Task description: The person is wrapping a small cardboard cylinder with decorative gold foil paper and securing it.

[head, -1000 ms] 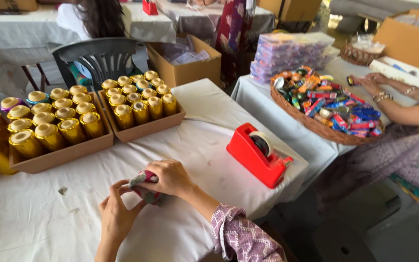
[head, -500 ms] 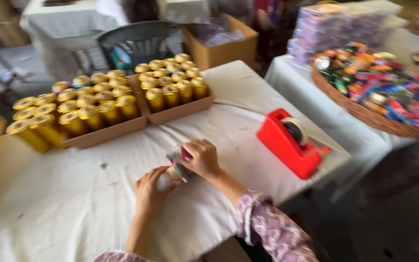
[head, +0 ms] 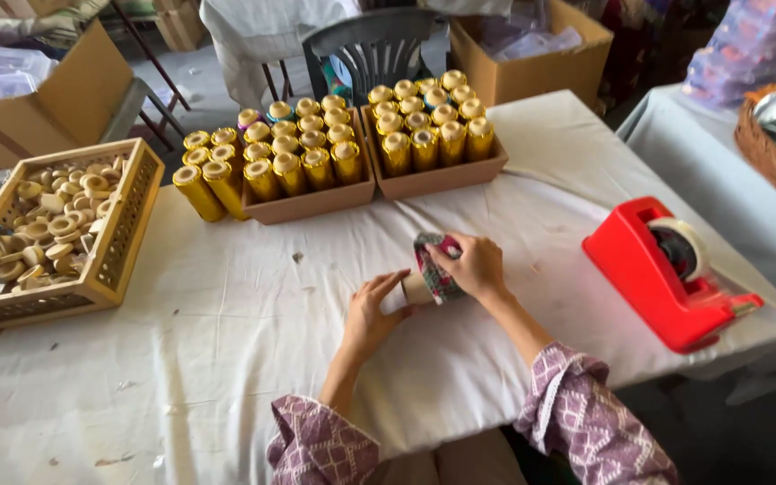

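My left hand [head: 372, 313] and my right hand [head: 473, 266] together hold a short cardboard tube [head: 417, 287] lying sideways just above the white tablecloth [head: 226, 359]. A patterned red and green strip [head: 435, 267] is wrapped around the tube's right end under my right fingers. My left fingers grip the bare left end. Both sleeves are purple with a white pattern.
Two cardboard trays [head: 316, 205] [head: 442, 178] of upright gold-wrapped tubes stand at the back, with loose gold tubes [head: 199, 189] beside them. A wooden lattice box [head: 114, 260] of pale rings sits at left, a red tape dispenser [head: 666, 274] at right. A grey chair [head: 374, 45] and cardboard boxes stand behind.
The view has swung left, so the lattice box of rings now shows and the basket at right has nearly left the frame. My hands still hold the tube and strip.
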